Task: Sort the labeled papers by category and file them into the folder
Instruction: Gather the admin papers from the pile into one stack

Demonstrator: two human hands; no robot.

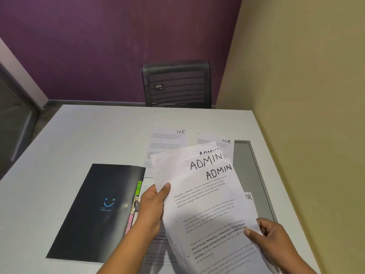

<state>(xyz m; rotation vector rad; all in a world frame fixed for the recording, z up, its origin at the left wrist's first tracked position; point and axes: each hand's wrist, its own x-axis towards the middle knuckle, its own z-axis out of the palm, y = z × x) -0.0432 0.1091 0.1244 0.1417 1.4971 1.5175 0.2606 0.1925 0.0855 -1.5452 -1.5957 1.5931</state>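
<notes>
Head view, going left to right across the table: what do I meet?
Black folder → coloured tabs at its edge → left hand → held ADMIN papers → right hand → grey tray.

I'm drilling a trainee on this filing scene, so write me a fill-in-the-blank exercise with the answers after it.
1. Both hands, the left hand and the right hand, hold sheets handwritten with the word ____.
2. The two sheets lying flat at the far side of the table are marked ____.
3. The black folder, printed with a blue smiley, lies to the ____ of the held sheets.
4. Behind the table stands an empty black mesh ____.

Answers: ADMIN; HR; left; chair
</notes>
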